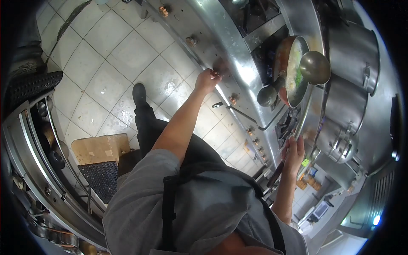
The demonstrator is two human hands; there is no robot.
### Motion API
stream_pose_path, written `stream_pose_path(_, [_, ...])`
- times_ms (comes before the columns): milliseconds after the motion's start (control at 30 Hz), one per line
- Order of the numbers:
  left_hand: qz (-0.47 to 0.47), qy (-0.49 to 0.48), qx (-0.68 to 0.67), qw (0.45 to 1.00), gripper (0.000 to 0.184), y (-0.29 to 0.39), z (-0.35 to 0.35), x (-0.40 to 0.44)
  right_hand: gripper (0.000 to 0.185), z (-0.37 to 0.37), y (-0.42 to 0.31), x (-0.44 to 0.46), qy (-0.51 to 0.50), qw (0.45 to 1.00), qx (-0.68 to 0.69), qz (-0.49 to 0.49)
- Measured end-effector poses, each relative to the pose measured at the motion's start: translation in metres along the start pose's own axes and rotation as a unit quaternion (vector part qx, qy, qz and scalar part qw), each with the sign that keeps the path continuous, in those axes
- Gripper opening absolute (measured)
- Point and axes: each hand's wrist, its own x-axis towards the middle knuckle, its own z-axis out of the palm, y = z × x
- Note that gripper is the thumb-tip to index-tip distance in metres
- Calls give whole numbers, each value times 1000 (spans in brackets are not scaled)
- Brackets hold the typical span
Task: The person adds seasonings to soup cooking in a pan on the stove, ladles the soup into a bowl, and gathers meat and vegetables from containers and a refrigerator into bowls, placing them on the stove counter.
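My left hand [208, 81] is closed at the stove's front panel [225, 80], in line with its row of knobs; its fingers cover the knob they pinch. In my right hand [293, 156] is the long handle of a metal ladle [315, 68]. The ladle's round bowl hangs over the right rim of a frying pan [293, 91] on the burner. Pale food with green leaves [296, 76] and some liquid lies in the pan, which looks tilted in this view. The pan's handle [267, 97] points towards me over the stove edge.
Large steel pots [352, 55] stand in a row behind the burners. Bare copper-coloured knob stems [233, 98] stick out along the panel. On the tiled floor [123, 46], which has wet patches, a cardboard piece [100, 148] lies near a black perforated mat [100, 178]. Steel shelving [25, 140] is at the left.
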Motion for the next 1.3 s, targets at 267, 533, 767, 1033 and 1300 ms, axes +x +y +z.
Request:
stream_pose_path(267, [-17, -46, 8, 999, 39, 0, -5, 4, 30, -1, 2, 3, -5, 1000, -7, -4])
stream_pose_path(533, [-1, -16, 30, 999, 58, 22, -26, -21, 31, 3, -13, -1, 10, 1000, -2, -20])
stream_pose_path(767, [58, -73, 67, 993, 70, 77, -131, -83, 32, 33, -100, -17, -28, 983, 169, -65])
stream_pose_path(1033, [195, -244, 185, 932, 42, 315, -295, -250, 21, 190, -227, -81, -334, 780, 508, -149])
stream_pose_path(1300, [299, 183, 56, 935, 29, 312, -445, -298, 8, 274, -322, -121, -496, 713, 491, -70])
